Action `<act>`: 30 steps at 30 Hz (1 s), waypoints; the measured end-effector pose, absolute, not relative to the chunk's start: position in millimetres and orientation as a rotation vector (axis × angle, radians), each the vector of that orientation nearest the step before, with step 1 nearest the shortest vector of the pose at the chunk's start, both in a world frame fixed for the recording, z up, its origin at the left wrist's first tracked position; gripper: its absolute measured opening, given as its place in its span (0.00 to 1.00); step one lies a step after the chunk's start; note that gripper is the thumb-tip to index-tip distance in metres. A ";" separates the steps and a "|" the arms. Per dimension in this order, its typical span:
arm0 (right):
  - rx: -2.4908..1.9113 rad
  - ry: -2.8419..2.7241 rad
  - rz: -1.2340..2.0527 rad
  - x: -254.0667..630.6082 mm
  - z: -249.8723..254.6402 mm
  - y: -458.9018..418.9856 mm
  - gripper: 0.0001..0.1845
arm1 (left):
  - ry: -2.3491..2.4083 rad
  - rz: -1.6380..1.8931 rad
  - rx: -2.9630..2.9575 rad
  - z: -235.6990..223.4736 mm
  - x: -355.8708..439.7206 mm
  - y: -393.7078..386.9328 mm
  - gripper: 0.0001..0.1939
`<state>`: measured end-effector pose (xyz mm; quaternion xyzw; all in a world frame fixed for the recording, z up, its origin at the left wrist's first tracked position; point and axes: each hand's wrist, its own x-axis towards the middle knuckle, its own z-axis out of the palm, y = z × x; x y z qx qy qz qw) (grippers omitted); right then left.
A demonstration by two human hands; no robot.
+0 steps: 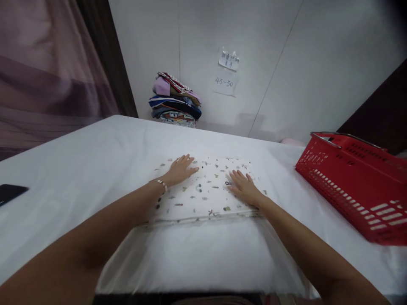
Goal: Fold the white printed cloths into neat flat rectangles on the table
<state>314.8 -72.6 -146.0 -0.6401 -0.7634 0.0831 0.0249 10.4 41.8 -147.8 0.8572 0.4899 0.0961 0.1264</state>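
Note:
A folded white cloth point(206, 195) with small coloured prints lies flat in front of me, its layered front edge towards me. My left hand point(180, 170) rests open on its upper left part, fingers spread; a bracelet circles that wrist. On the right part of the cloth, my right hand point(244, 188) lies flat with the fingers apart. Neither hand grips anything. Below the cloth's front edge, a plain whitish sheet point(210, 254) reaches down towards my body; whether it joins the printed cloth I cannot tell.
The table has a white cover point(104, 156). A red plastic basket point(352, 182) with a metal handle stands at the right. Folded fabrics point(176, 101) are stacked at the back by the wall, near paper notes point(225, 82). A dark flat object point(11, 192) lies far left.

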 end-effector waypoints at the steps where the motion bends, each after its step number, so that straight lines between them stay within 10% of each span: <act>1: -1.961 -2.368 0.275 314.2 -148.8 -82.9 0.38 | 1.367 0.267 2.536 -149.6 4.3 33.2 0.38; 30: -1.308 -2.300 0.173 297.2 -152.9 -166.4 0.16 | 0.931 0.741 2.825 -149.8 -10.1 -115.4 0.13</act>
